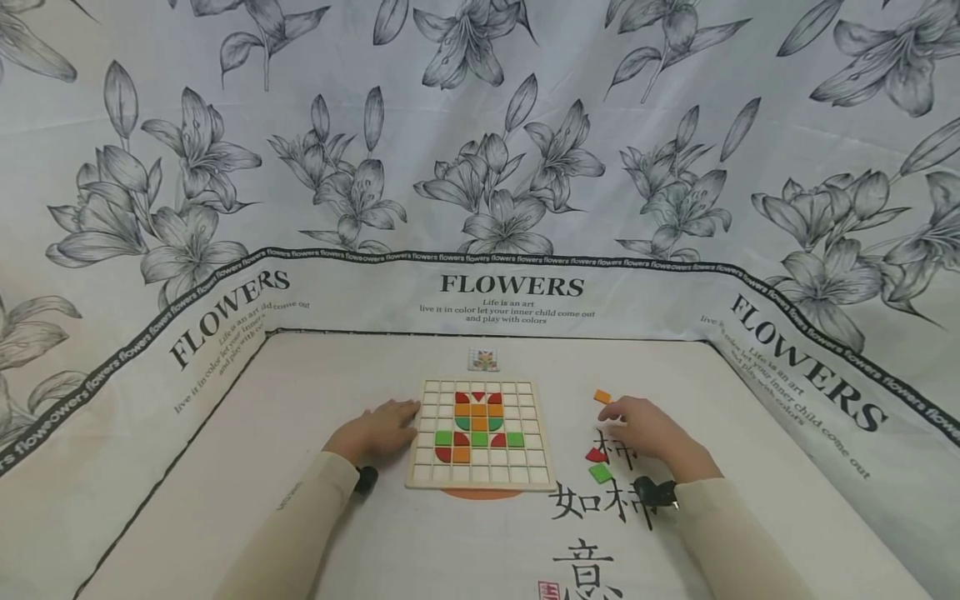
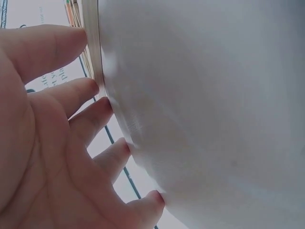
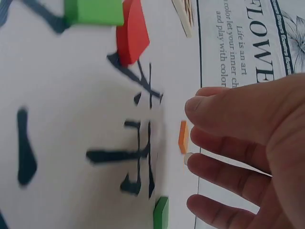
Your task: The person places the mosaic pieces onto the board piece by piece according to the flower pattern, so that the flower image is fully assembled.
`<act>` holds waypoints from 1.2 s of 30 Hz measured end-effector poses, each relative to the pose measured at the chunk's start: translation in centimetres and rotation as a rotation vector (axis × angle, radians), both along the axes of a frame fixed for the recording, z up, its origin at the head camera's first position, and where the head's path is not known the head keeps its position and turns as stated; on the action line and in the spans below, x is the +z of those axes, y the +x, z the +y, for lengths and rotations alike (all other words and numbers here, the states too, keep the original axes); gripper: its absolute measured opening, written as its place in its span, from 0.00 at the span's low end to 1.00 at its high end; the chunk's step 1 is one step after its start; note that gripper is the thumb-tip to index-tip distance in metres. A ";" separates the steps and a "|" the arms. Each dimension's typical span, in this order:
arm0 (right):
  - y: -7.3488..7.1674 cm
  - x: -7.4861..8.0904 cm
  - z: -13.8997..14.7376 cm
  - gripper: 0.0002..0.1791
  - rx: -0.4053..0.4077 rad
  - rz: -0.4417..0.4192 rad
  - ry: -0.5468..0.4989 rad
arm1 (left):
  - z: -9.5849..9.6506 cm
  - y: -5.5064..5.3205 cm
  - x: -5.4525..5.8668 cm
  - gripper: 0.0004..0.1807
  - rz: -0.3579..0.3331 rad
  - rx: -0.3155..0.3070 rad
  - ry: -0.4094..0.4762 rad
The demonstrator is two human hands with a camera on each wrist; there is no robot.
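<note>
A square wooden grid board (image 1: 525, 476) lies mid-table with red, orange, green and teal tiles forming a flower-like pattern in its cells. My left hand (image 1: 378, 429) rests on the table with its fingertips (image 2: 90, 86) at the board's left edge. To the right of the board, my right hand (image 1: 648, 429) hovers with loosely bent fingers by an orange square tile (image 1: 602, 397). In the right wrist view the orange tile (image 3: 183, 137) lies just beyond the fingertips (image 3: 193, 107), with nothing held. A red rounded tile (image 1: 596, 455) and a green square tile (image 1: 600, 473) lie nearer me.
A small card (image 1: 483, 360) with a flower pattern lies behind the board. Another green tile (image 3: 162, 213) shows low in the right wrist view. An orange printed shape (image 1: 482, 494) peeks out under the board's front edge. Flower-printed cloth (image 1: 510, 287) rises around the table.
</note>
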State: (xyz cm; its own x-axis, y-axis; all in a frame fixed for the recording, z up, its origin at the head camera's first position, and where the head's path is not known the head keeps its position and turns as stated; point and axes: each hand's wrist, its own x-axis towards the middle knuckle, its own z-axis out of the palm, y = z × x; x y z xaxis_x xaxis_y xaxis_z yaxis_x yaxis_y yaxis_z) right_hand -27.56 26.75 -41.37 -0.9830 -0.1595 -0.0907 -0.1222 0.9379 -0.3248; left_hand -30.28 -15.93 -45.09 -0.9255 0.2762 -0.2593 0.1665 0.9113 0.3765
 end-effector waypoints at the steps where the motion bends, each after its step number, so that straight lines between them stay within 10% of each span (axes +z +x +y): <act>1: 0.1 -0.1 0.3 0.13 -0.008 -0.003 -0.003 | 0.0 0.0 0.0 0.32 -0.001 0.000 0.001; 36: 0.5 -1.1 3.6 0.20 -0.122 -0.026 0.036 | 0.2 -0.2 0.0 0.31 -0.003 -0.008 -0.046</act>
State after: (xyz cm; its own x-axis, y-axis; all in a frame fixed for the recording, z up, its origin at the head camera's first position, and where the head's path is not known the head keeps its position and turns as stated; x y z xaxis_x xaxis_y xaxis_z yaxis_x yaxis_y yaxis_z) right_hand -27.02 30.33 -42.49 -0.9921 -0.0354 -0.1204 0.0013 0.9563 -0.2923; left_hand -30.49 -15.75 -45.12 -0.9224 0.2712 -0.2751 0.1726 0.9264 0.3347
